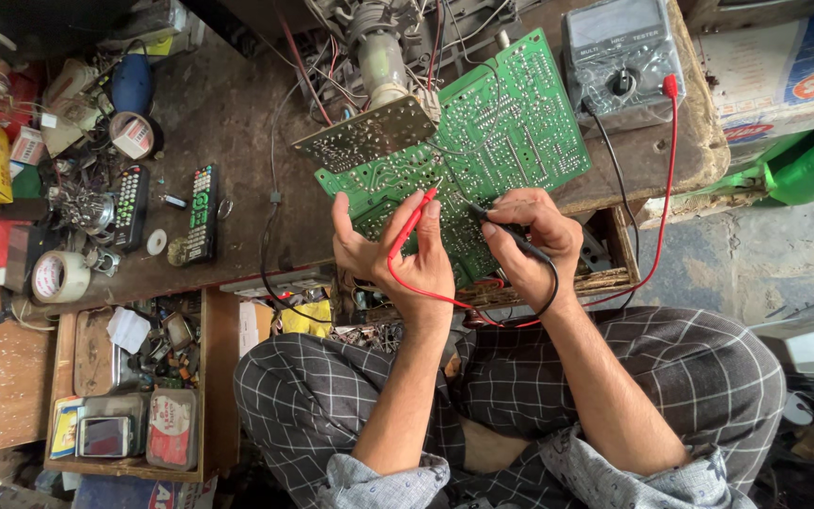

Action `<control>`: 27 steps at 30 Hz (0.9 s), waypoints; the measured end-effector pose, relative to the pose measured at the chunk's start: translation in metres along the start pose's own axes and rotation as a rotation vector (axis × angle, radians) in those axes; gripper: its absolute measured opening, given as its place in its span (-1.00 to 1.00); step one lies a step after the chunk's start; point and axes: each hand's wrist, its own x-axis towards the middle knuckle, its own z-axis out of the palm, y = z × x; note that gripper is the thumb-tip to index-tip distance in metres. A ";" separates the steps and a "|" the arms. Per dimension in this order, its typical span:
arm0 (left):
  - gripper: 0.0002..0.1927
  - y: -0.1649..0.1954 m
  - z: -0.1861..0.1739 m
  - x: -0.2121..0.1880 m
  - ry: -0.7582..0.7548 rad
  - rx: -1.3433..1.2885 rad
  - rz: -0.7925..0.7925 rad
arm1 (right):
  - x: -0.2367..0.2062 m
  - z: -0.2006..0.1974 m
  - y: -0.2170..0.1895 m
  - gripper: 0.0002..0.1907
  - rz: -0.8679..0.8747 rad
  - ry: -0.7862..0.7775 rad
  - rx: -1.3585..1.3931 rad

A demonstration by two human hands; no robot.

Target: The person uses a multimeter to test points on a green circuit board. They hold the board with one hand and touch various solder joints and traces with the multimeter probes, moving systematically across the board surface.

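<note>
A dark workbench (228, 113) carries a large green circuit board (511, 123), tilted with its solder side up, its lower edge overhanging the bench toward the person's lap. Just right of the board sits a grey meter (619, 57). Over the board's lower edge, the left hand (393, 254) pinches a red probe (412, 221), tip on the board. Beside it, the right hand (529, 240) grips a black probe (511, 234), its tip also touching the board.

Electronics repair workshop: worn workbench (228, 113) strewn with remote controls (202, 213), tape rolls (60, 276), loose parts; green circuit board (492, 141), analog multimeter (620, 57), open drawer (129, 386) of small tins.
</note>
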 end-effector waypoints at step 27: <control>-0.82 0.007 -0.005 0.005 0.010 0.082 0.030 | 0.006 0.011 -0.016 -0.82 -0.061 -0.001 -0.253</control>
